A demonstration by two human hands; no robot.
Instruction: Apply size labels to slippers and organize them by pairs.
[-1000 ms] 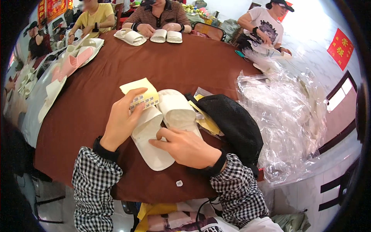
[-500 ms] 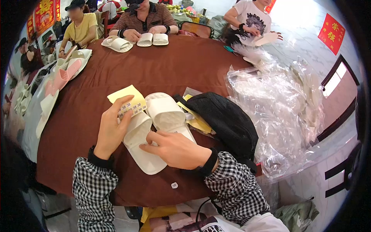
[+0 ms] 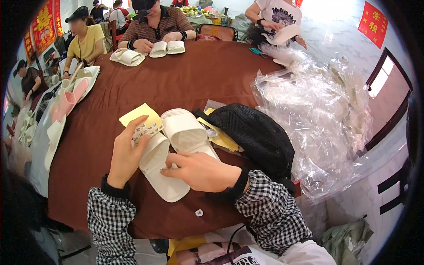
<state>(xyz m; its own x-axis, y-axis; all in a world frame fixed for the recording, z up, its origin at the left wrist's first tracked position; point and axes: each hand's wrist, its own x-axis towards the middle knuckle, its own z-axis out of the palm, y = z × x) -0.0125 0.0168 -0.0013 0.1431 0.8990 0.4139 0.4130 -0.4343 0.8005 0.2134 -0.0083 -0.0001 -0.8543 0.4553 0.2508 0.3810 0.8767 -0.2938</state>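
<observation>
The yellow sticker sheet [image 3: 148,119] is showing rows of small white labels, each bearing the same dark printed number, at the left of the frame's centre. One loose label [image 3: 198,213] of this kind is lying on the brown-covered table [image 3: 154,88], at the lower centre. A red poster [image 3: 373,24] with gold characters is hanging at the upper right, and red banners [image 3: 44,26] with gold characters are hanging at the upper left. At the lower edge, the person's shirt [image 3: 251,258] is carrying large dark letters, partly cut off.

The left hand [image 3: 125,155] is holding the sheet between thumb and fingers, just above the strap of the near white slipper [image 3: 165,187]. This slipper is lying in the centre, and the right hand [image 3: 201,170] is resting over its insole, thumb and forefinger standing narrowly together; I cannot tell whether they are pinching something. The other white slipper [image 3: 182,126] is lying just beside it, toward the upper right, next to a black mesh bag [image 3: 256,132].
</observation>
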